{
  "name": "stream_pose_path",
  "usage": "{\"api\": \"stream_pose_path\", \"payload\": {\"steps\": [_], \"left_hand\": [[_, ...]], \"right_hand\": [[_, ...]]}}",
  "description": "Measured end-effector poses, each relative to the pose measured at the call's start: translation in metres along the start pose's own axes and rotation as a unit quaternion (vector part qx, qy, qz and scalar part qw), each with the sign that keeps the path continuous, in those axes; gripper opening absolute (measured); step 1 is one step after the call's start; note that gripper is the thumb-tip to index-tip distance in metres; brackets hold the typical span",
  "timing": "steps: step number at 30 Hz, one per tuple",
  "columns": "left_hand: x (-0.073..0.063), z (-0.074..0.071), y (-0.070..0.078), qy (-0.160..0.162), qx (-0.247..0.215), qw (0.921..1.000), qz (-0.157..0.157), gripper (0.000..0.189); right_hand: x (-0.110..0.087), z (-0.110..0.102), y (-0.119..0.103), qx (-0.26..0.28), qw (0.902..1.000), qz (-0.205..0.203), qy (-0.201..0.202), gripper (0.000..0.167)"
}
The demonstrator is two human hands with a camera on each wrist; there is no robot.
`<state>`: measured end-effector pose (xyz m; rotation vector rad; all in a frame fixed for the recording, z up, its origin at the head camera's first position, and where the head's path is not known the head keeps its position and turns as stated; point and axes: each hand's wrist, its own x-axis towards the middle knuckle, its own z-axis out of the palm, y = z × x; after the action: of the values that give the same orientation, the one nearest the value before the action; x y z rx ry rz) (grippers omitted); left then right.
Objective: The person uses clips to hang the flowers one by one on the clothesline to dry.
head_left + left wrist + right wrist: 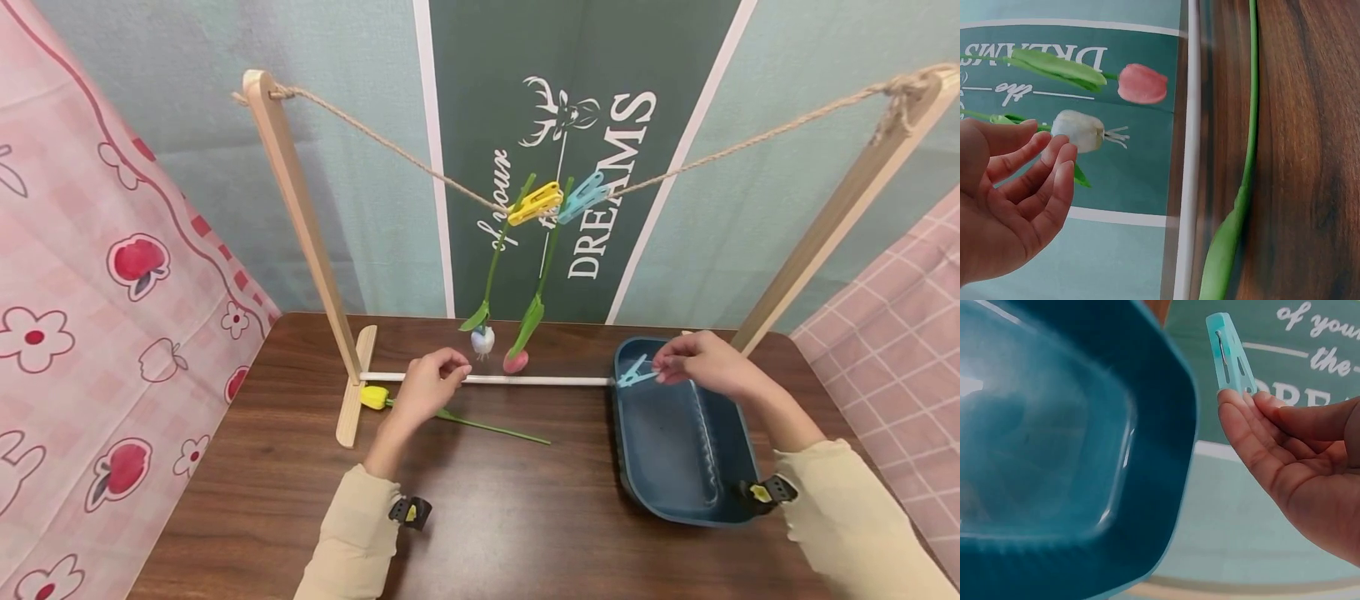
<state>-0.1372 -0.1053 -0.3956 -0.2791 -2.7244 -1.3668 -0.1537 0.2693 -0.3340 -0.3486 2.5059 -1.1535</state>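
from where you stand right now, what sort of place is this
Probably a staged indoor work area: printed cloths hang behind and beside a wood-grain table bearing a rope-strung frame.

Looks like a small curtained booth for tabletop handiwork, set up perhaps in a home or a studio; cannot tell which. Closed in on 3 sides by hanging fabric: behind, a blue-green curtain (360,225) with a dark green panel (480,50), printed with a deer's head and "DREAMS"; to the left, a pink cloth (75,392) patterned with apples and flowers; to the right, a pink checked cloth (892,333). Furnished with a dark wood-grain table (510,517) just before the curtain. Equipped for light craft or practice work with a wooden frame (301,217) of 2 uprights, strung with rope (678,172), and a blue basin (667,467).
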Motion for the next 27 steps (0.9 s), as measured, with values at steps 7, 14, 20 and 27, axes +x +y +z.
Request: {"api": "stream_pose_path", "payload": {"steps": [7, 14, 20, 27], "left_hand": [[0.001, 0.006, 0.005, -0.015, 0.006, 0.9998, 0.015, 0.005], [0.001, 0.013, 0.012, -0.032, 0.011, 0.9991, 0.025, 0.005], [0.001, 0.019, 0.020, -0.052, 0.011, 0.9973, 0.050, 0.005], [0.001, 0.025, 0.027, -0.076, 0.017, 0.9953, 0.058, 0.007]], "right_hand": [[0.003, 0.010, -0.021, -0.005, 0.9998, -0.019, -0.002, 0.018], [0.006, 0.023, -0.037, 0.000, 0.9997, -0.026, 0.005, 0.017], [0.008, 0.033, -0.047, 0.009, 0.9992, -0.038, -0.002, 0.017], [0.012, 0.043, -0.056, 0.011, 0.9987, -0.049, -0.003, 0.017]]}}
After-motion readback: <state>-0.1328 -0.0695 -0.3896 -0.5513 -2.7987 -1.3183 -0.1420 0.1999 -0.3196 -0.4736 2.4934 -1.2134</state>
